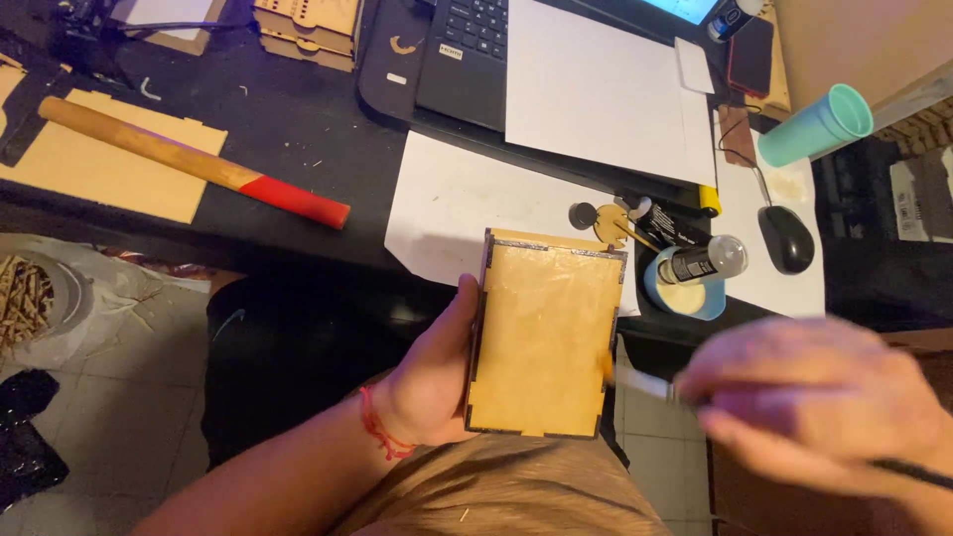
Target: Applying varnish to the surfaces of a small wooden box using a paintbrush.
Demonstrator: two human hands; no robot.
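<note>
Keep the wooden box (544, 335) flat and still above the lap, just below the table (298, 149) edge, left hand (432, 382) wrapped round its side, and move the thin brush (640, 382) pinched in the blurry right hand (814, 402) slowly along its edge.

Home craft desk: laptop (476, 40), hammer (194, 162)

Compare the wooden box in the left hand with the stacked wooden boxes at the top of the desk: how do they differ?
The wooden box is held in the left hand above the lap; the stacked boxes sit on the black desk. The held box shows one broad, glossy face, fully in view; the stacked ones are cut off by the frame's edge and show slotted sides. Both are pale wood with dark finger-jointed edges.
</note>
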